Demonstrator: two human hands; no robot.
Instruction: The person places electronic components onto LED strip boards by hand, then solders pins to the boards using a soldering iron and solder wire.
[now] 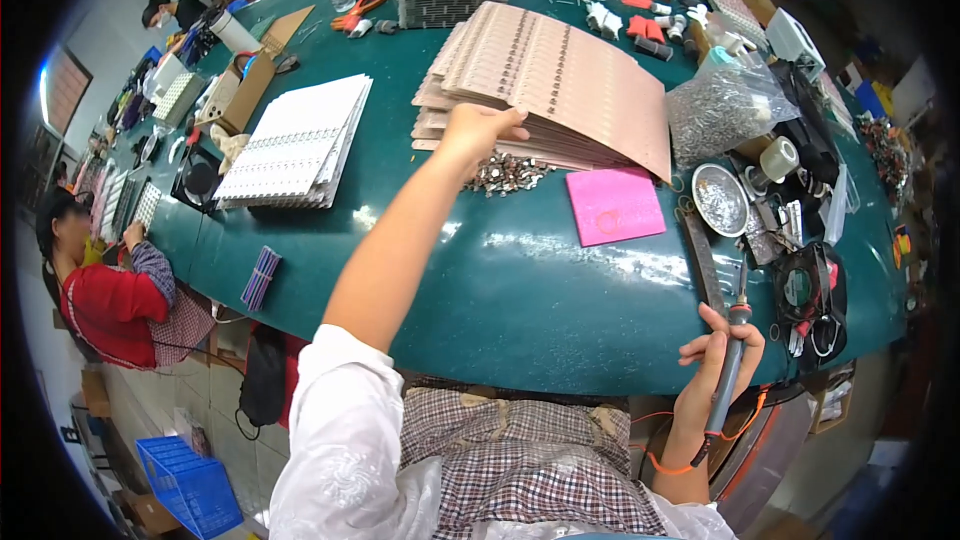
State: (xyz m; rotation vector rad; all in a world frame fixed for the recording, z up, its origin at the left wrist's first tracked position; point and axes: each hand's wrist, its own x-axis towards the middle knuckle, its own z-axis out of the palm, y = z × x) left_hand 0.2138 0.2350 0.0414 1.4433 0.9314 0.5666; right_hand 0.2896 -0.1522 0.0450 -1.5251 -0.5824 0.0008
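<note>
My left hand (pixel 480 133) reaches to the front edge of a thick stack of beige-pink perforated sheets (pixel 600 75). Its fingers are bent together against that edge; whatever is between them is hidden. Just beneath the hand lies a pile of small metal parts (pixel 510 175). At the lower right, my right hand (pixel 722 358) holds a soldering iron (pixel 728 380) with a grey handle, its tip pointing up and away from me. An orange cord (pixel 665 467) loops by that wrist. A bright pink pad (pixel 615 207) lies between the stack and my right hand.
White sheets (pixel 298 140) are stacked on the left, near a purple striped bundle (pixel 262 278). On the right stand a clear bag of metal pieces (pixel 725 110), a round metal dish (pixel 719 200) and a dark fan-like device (pixel 805 290). Co-workers sit at left and across the table.
</note>
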